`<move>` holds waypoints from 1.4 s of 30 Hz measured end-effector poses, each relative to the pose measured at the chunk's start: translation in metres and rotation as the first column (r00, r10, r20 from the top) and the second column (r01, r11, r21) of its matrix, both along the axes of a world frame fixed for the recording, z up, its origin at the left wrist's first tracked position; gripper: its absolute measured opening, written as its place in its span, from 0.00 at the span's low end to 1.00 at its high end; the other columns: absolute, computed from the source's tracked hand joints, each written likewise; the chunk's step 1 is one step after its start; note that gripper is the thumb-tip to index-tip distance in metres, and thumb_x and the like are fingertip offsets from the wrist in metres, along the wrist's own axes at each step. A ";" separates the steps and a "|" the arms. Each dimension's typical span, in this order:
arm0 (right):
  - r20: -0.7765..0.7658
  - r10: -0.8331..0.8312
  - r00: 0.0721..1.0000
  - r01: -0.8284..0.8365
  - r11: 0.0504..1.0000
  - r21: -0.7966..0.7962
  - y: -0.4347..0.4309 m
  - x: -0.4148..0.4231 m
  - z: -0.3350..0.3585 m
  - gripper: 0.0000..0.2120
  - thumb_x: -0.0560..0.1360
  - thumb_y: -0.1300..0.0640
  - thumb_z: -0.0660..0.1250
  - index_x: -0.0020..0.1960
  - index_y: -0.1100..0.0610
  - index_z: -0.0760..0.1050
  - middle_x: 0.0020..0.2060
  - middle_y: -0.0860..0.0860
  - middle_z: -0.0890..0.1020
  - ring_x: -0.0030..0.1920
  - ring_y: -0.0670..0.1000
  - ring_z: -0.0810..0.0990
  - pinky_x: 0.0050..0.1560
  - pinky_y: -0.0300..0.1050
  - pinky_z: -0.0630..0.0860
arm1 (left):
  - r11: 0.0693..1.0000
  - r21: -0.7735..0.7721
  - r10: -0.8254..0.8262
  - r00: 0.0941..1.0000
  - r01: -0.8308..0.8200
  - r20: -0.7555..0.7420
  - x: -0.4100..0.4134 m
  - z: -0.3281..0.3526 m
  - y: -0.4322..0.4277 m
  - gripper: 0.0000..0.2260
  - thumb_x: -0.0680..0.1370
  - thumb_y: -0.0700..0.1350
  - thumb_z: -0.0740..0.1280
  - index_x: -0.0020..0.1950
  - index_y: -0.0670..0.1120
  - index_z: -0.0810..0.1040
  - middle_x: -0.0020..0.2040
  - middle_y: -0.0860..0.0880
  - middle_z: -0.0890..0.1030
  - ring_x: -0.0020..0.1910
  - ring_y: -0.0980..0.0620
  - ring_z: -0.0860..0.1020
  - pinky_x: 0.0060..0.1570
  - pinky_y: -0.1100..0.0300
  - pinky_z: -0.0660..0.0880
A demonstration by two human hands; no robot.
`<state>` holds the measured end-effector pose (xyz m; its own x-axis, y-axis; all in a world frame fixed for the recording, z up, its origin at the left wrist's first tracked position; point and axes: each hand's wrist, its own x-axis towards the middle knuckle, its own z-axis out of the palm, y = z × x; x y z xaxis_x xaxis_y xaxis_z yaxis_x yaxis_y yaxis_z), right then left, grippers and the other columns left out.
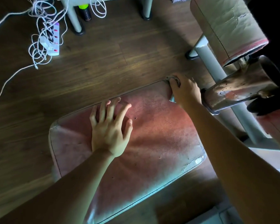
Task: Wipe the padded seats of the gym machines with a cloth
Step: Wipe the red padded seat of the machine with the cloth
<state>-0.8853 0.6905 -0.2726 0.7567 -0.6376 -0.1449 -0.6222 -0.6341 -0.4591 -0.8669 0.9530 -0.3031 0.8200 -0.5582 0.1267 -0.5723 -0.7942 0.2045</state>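
Note:
A worn red padded seat (152, 143) fills the middle of the head view, its cover cracked and peeling at the right edge. My left hand (110, 126) rests flat on the seat's far left part, fingers spread and straight. At the seat's far right corner my right hand (186, 91) grips a small grey cloth (172, 79). The cloth is mostly hidden under my fingers; bits of it show above and below the hand.
A grey metal frame tube (217, 67) runs diagonally at the right, beside a worn roller pad (239, 88) and a tan padded backrest (228, 26). On the wooden floor at the upper left lie a power strip (54, 39) and tangled white cables (39, 21). A dark bottle (86, 12) stands by a frame leg (73, 16).

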 end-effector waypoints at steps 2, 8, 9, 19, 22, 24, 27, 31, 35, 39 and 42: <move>0.034 -0.010 0.999 0.011 1.000 -0.016 0.003 -0.006 -0.001 0.15 0.82 0.46 0.59 0.65 0.49 0.75 0.61 0.56 0.78 0.60 0.63 0.77 0.56 0.55 0.75 | 1.000 -0.007 0.000 1.000 0.000 -0.001 0.000 -0.001 0.000 0.20 0.80 0.56 0.60 0.71 0.56 0.74 0.74 0.50 0.71 0.75 0.42 0.67 0.75 0.41 0.58; 0.040 -0.026 0.999 0.032 0.988 -0.152 0.013 -0.030 -0.003 0.16 0.82 0.49 0.61 0.67 0.53 0.74 0.65 0.57 0.74 0.62 0.65 0.74 0.53 0.57 0.75 | 1.000 -0.027 0.004 1.000 -0.004 -0.001 0.001 -0.005 0.000 0.20 0.80 0.56 0.60 0.72 0.56 0.73 0.74 0.50 0.71 0.75 0.42 0.67 0.74 0.39 0.59; 0.031 -0.040 0.999 0.044 0.990 -0.131 0.010 -0.022 -0.004 0.16 0.82 0.48 0.60 0.67 0.52 0.74 0.65 0.57 0.74 0.62 0.66 0.75 0.55 0.57 0.75 | 0.999 -0.032 0.003 1.000 -0.004 -0.005 0.000 -0.005 0.000 0.20 0.80 0.56 0.60 0.72 0.56 0.73 0.74 0.50 0.71 0.75 0.42 0.67 0.74 0.39 0.59; 0.136 -0.061 0.989 0.102 0.941 -0.323 0.044 -0.042 -0.004 0.13 0.81 0.49 0.64 0.63 0.52 0.77 0.62 0.52 0.76 0.60 0.62 0.72 0.55 0.58 0.74 | 0.999 -0.051 -0.007 1.000 0.006 -0.027 0.000 -0.005 0.002 0.20 0.80 0.56 0.60 0.72 0.57 0.72 0.74 0.49 0.71 0.74 0.41 0.67 0.74 0.38 0.58; 0.127 -0.090 0.988 0.137 0.890 -0.434 0.074 -0.076 -0.004 0.13 0.81 0.49 0.64 0.64 0.49 0.78 0.65 0.51 0.75 0.63 0.60 0.70 0.58 0.59 0.72 | 0.998 -0.069 -0.016 0.999 0.012 -0.050 0.001 -0.006 0.003 0.20 0.79 0.55 0.61 0.71 0.56 0.73 0.75 0.49 0.71 0.75 0.41 0.66 0.75 0.38 0.57; 0.123 -0.098 0.988 0.145 0.870 -0.472 0.097 -0.092 -0.006 0.14 0.81 0.49 0.64 0.65 0.49 0.78 0.67 0.52 0.75 0.64 0.61 0.70 0.58 0.60 0.71 | 0.996 -0.087 -0.019 0.998 0.013 -0.065 0.001 -0.006 0.004 0.19 0.80 0.55 0.61 0.70 0.56 0.73 0.75 0.49 0.71 0.76 0.40 0.65 0.75 0.38 0.57; 0.135 -0.132 0.982 0.179 0.877 -0.447 0.129 -0.105 -0.007 0.15 0.80 0.51 0.67 0.66 0.48 0.78 0.66 0.54 0.76 0.67 0.62 0.70 0.58 0.62 0.72 | 0.994 -0.102 -0.035 0.997 0.027 -0.074 0.002 -0.004 0.005 0.18 0.80 0.55 0.62 0.70 0.55 0.74 0.74 0.48 0.72 0.75 0.41 0.66 0.74 0.40 0.56; 0.166 -0.245 0.955 0.288 0.902 -0.323 0.180 -0.111 -0.005 0.20 0.75 0.50 0.71 0.67 0.48 0.77 0.68 0.54 0.76 0.69 0.62 0.70 0.57 0.62 0.74 | 0.992 -0.107 -0.084 0.989 0.071 -0.122 0.006 0.003 0.009 0.19 0.78 0.56 0.63 0.69 0.55 0.74 0.73 0.50 0.72 0.73 0.42 0.67 0.71 0.39 0.60; 0.253 -0.413 0.875 0.467 0.856 -0.220 0.221 -0.107 -0.003 0.19 0.74 0.48 0.72 0.63 0.50 0.78 0.71 0.54 0.73 0.72 0.59 0.69 0.62 0.57 0.71 | 0.969 -0.152 -0.223 0.955 0.195 -0.198 0.040 0.019 0.007 0.15 0.74 0.53 0.65 0.60 0.55 0.78 0.63 0.48 0.76 0.59 0.40 0.74 0.56 0.45 0.68; 0.297 -0.637 0.711 0.689 0.715 -0.115 0.255 -0.095 -0.009 0.20 0.81 0.45 0.62 0.72 0.43 0.72 0.79 0.55 0.63 0.79 0.60 0.59 0.74 0.55 0.59 | 0.691 -0.198 -0.718 0.691 0.695 -0.079 0.090 0.011 -0.004 0.14 0.76 0.46 0.65 0.62 0.51 0.79 0.63 0.47 0.75 0.57 0.40 0.76 0.58 0.46 0.70; 0.243 -0.685 0.687 0.721 0.684 -0.113 0.268 -0.087 -0.021 0.22 0.82 0.49 0.63 0.76 0.41 0.67 0.81 0.54 0.57 0.80 0.61 0.56 0.76 0.57 0.57 | 0.564 -0.189 -0.822 0.569 0.804 -0.029 0.102 0.002 -0.012 0.16 0.78 0.46 0.63 0.65 0.50 0.79 0.66 0.45 0.75 0.59 0.41 0.76 0.62 0.44 0.71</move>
<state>-0.9727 0.9587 -0.2934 0.0730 -0.9905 0.1167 -0.8439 -0.1237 -0.5220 -0.7650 0.9412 -0.3015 0.0398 -0.9778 0.2056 -0.9291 0.0395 0.3676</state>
